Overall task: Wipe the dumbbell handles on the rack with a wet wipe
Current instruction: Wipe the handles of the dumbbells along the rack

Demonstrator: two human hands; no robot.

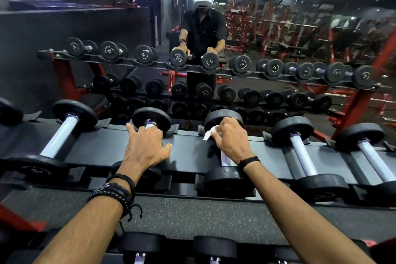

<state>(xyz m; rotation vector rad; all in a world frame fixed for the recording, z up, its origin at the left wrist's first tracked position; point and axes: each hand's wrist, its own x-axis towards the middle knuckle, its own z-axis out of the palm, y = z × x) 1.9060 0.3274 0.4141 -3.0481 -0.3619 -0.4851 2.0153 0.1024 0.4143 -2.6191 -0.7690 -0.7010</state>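
Far left of the left hand: dumbbell [57, 135] lying across the rack [188, 152], chrome handle bare, near plate toward camera, far plate toward the mirror [278, 38].
Left hand [145, 146]: laid over the handle of the second dumbbell [151, 121], fingers spread and curled down over the bar, ring on one finger, thumb splayed right onto the rack shelf. Handle mostly hidden under the palm; cannot tell whether really gripped or just rested on. Dark bead and cord bracelets [115, 193] on that wrist.
Between the hands: bare black shelf.
Right hand [230, 139]: curled over the far end of the third dumbbell's [227, 178] handle, pinching a white wet wipe [209, 134] against the bar just below the far plate. Wipe corner sticking out on the hand's left side. Short chrome stretch visible under the wrist, nearer the camera. Thin black band [248, 162] on wrist.
Right of the right hand: two more dumbbells [304, 154] [372, 156], handles bare, parked parallel on the rack.
Below the forearms: lower rack tier, tops of more dumbbells [214, 246].
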